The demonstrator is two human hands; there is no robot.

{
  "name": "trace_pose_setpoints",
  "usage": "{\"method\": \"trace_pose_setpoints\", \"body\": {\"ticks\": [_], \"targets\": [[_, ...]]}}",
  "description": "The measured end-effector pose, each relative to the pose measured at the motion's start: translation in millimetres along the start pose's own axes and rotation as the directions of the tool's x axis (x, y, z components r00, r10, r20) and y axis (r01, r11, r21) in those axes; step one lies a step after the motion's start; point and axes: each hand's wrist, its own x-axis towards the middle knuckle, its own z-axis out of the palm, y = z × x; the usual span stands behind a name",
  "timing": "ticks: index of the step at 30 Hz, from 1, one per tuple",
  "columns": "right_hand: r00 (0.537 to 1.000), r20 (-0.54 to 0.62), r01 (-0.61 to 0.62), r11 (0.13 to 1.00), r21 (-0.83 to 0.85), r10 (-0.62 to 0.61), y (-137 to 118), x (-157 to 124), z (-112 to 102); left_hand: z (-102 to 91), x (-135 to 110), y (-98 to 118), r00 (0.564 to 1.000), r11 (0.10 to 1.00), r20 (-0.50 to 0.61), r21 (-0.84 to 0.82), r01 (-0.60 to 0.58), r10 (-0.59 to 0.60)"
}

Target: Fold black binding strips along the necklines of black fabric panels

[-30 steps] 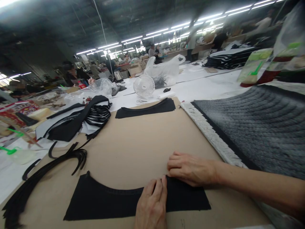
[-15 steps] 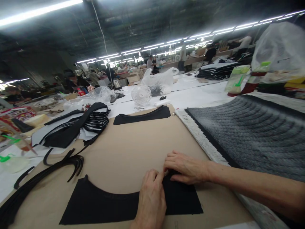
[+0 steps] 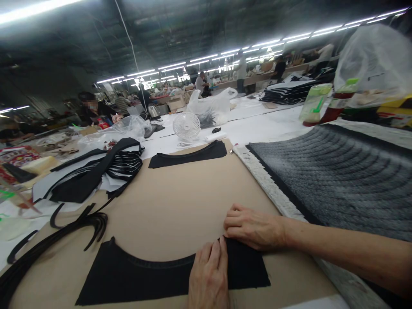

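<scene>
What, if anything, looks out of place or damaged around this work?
No spill or damage stands out. Only the black strips, left of the curved black piece, look untidy: their ends curl in different directions.

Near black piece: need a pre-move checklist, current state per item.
1. Left hand on the near black piece: ok, its fingers reach the curved edge.
2. Right hand at that edge: ok, close beside the left fingertips.
3. Piece laid out on the brown board: ok, the visible part looks flat.
4. Black strips clear of the piece: ok, apart, off to its left.
5. Far black piece clear of the hands: ok, at the board's far end.
6. Edge even under the right fingers: cannot tell, hidden.
</scene>
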Motion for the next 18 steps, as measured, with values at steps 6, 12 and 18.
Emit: {"method": "trace_pose_setpoints", "body": {"ticks": [6, 12, 18], "targets": [[0.998, -0.031, -0.056, 0.998, -0.026, 0.055, 0, -1, 0, -32.9, 22, -9, 0.974, 0.912, 0.119, -0.345, 0.220, -0.190], [0.998, -0.022, -0.055, 0.998, -0.031, 0.055, 0, 0, 1, -27.1, 21, -2, 0.980, 0.965, 0.162, -0.216, 0.146, -0.112], [0.997, -0.003, -0.078, 0.997, 0.022, 0.078, 0, -2, -3, -32.4, 19, -12, 0.956, 0.989, 0.288, -0.150, -0.015, 0.058]]}}
